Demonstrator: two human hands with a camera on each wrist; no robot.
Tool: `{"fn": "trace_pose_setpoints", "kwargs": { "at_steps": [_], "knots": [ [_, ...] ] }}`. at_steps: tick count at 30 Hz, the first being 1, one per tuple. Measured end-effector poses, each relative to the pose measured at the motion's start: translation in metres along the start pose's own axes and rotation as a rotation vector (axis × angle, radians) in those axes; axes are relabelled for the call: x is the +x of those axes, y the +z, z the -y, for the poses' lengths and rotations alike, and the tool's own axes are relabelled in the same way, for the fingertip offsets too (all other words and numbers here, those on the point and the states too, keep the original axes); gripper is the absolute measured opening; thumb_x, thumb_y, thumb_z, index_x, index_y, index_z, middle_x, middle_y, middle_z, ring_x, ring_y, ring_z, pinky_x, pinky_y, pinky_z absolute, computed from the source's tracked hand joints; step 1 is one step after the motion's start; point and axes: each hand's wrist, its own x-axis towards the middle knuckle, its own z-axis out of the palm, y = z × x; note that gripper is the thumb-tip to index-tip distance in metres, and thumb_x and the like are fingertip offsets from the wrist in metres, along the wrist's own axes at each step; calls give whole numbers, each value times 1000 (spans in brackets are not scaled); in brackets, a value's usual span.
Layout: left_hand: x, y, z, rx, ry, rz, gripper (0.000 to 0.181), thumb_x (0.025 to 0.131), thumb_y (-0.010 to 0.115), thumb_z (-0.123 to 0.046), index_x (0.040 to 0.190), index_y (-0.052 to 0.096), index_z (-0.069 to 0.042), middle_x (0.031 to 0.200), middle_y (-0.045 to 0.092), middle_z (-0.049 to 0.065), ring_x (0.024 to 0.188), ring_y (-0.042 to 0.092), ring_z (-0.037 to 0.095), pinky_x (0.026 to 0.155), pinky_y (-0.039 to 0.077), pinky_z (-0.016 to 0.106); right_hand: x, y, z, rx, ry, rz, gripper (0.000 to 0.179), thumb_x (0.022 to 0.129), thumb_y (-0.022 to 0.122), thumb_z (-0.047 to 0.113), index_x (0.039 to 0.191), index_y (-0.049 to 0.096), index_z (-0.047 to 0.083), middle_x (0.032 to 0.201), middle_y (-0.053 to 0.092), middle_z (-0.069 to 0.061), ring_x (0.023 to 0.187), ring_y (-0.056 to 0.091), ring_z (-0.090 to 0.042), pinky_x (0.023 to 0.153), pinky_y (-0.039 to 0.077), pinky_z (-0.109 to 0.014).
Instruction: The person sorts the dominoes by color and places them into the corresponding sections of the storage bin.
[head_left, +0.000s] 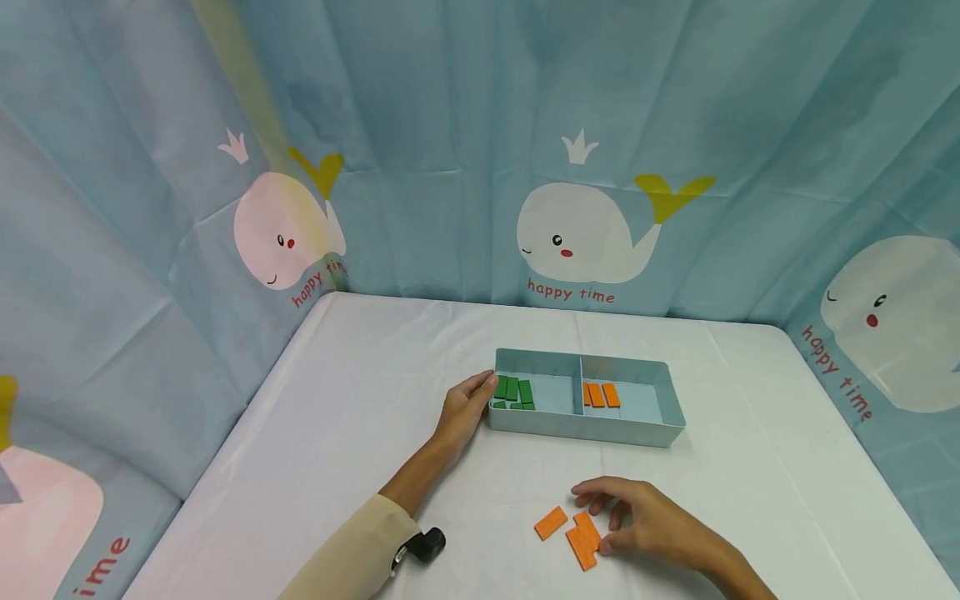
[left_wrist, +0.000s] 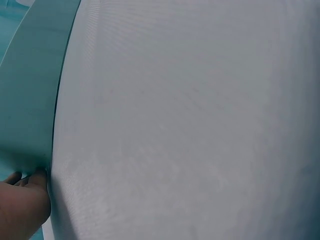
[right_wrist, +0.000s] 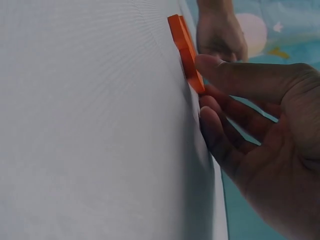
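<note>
A light blue two-section box (head_left: pixel 585 427) stands on the white table. My left hand (head_left: pixel 467 410) holds its left end, with fingertips at the rim; in the left wrist view, that hand (left_wrist: pixel 25 202) is partly cut off beside the box wall (left_wrist: pixel 32 90). Small flat green tiles (head_left: pixel 526 392) lie in the left section and orange tiles (head_left: pixel 611 395) in the right one. Nearer to me, my right hand (head_left: pixel 648 521) is over loose orange tiles (head_left: pixel 581 550), fingers bent and spread from the thumb. In the right wrist view, the thumb touches the orange tiles (right_wrist: pixel 186 52).
A separate orange tile (head_left: pixel 551 523) lies just left of the loose group. White cloth covers the table (head_left: pixel 360 392). Behind it hangs a blue curtain (head_left: pixel 450 225) with whale prints. A small black device (head_left: pixel 427 545) is at the left sleeve (head_left: pixel 360 546).
</note>
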Motion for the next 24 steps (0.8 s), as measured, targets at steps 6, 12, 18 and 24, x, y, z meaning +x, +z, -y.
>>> {"fn": "trace_pose_setpoints", "kwargs": {
  "at_steps": [6,12,18,24],
  "knots": [
    [0,0,-1,1,0,-4,60,109,62,-41,153,55,-1,154,58,16,149,50,29,125,39,46,1,3,1,-31,42,3,60,83,90,16,139,67,17,125,74,2,102,64,-13,81,57,-23],
    [-1,0,-1,6,-6,2,61,109,62,-42,154,54,-2,155,58,14,149,49,28,125,40,45,0,5,1,-51,37,-10,60,83,90,12,138,68,18,122,74,5,101,63,-12,80,57,-23],
    [-1,-1,0,9,10,10,62,110,60,-41,154,53,1,155,57,16,150,48,30,125,39,46,2,5,1,-56,94,-3,60,85,90,16,140,67,21,121,73,10,101,63,-10,81,57,-22],
    [-1,0,0,10,1,4,61,109,61,-42,153,54,0,155,58,13,150,49,28,125,39,45,2,5,1,-59,73,-19,59,86,89,19,141,66,19,121,73,8,102,65,-11,81,58,-23]
  ]
}}
